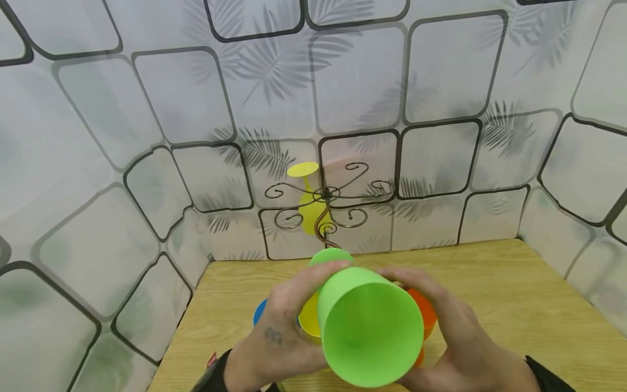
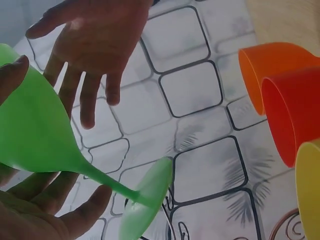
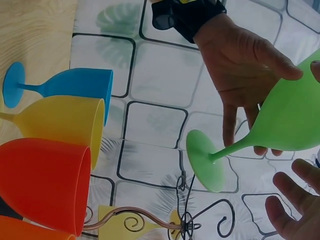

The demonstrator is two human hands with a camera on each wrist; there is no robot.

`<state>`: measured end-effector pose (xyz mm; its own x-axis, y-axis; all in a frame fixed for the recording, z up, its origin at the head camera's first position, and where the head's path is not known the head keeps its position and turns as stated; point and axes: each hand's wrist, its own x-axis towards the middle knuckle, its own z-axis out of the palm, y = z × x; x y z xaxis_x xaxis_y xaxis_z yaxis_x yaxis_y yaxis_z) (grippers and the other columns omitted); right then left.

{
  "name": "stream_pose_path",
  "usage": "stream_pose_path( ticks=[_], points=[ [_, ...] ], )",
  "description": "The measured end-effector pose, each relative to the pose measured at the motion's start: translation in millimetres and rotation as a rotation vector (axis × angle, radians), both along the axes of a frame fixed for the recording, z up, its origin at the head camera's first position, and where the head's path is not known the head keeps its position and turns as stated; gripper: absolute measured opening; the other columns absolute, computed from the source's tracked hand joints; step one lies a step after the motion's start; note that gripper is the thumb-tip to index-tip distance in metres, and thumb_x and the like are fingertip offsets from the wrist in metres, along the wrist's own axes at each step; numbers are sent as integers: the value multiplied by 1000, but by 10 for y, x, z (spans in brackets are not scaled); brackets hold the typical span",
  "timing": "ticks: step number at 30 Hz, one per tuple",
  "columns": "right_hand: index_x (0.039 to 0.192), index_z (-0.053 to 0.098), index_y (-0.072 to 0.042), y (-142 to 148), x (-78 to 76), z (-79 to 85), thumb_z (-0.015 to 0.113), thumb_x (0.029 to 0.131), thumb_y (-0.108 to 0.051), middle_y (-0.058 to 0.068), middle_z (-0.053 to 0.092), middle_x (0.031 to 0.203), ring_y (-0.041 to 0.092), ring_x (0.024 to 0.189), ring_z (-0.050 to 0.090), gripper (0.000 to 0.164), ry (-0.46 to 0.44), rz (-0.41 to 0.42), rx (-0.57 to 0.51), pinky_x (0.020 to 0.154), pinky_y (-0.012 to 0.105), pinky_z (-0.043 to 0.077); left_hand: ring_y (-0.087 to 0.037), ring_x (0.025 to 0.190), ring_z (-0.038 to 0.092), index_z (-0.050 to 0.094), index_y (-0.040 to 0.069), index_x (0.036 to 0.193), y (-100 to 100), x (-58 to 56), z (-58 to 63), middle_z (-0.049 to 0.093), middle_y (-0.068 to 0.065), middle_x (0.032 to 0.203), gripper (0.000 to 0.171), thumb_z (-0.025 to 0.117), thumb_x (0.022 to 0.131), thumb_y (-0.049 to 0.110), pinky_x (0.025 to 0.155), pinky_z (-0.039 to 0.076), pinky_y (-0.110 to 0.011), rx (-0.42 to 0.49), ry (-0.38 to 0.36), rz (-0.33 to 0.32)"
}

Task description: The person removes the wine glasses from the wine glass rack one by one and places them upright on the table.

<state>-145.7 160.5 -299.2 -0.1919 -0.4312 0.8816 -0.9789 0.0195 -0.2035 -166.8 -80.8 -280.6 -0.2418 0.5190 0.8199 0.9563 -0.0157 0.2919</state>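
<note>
A green plastic goblet point(image 1: 338, 305) is tilted with its open mouth towards me and its foot pointing away, in front of the wire rack. My left hand point(image 1: 284, 326) grips its bowl, the thumb on one side and fingers beneath, as the left wrist view shows. On the other side my right hand point(image 1: 460, 337) is spread around the bowl with fairly straight fingers; whether it touches the goblet I cannot tell. A yellow goblet point(image 1: 309, 212) hangs upside down, foot upward, at the curled metal rack point(image 1: 327, 194).
On the wooden table point(image 1: 490, 294), beyond my hands, stand a blue goblet point(image 3: 75, 85), a second yellow goblet point(image 3: 70, 117), a red goblet point(image 3: 45, 182) and an orange goblet point(image 2: 272, 62). Patterned sheeting point(image 1: 441, 81) encloses the table's back and sides.
</note>
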Motion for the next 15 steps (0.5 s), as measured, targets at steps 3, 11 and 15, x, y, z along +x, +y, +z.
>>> stream_pose_path(
  ticks=[3, 11, 15],
  points=[
    [138, 34, 24, -8, 28, 25, 88, 79, -20, 27, 53, 140, 24, 121, 56, 91, 5, -4, -12, 112, 24, 39, -25, 117, 66, 45, -7, 143, 0, 45, -2, 67, -16, 127, 100, 98, 61, 11, 102, 54, -41, -16, -56, -1],
    [143, 31, 21, -21, 89, 79, 89, 79, -22, 25, 50, 145, 25, 128, 54, 96, -43, 65, -58, 113, 26, 39, -23, 124, 63, 41, 3, 150, 22, 131, -100, 64, -11, 137, 102, 97, 65, 10, 103, 53, -41, -66, -276, -71],
    [142, 33, 21, -22, 101, 77, 91, 77, -22, 27, 52, 142, 26, 122, 56, 97, -37, 82, -82, 111, 27, 41, -21, 124, 64, 40, 8, 151, 25, 157, -193, 62, -9, 139, 101, 95, 67, 8, 102, 54, -41, -93, -376, -83]
  ],
)
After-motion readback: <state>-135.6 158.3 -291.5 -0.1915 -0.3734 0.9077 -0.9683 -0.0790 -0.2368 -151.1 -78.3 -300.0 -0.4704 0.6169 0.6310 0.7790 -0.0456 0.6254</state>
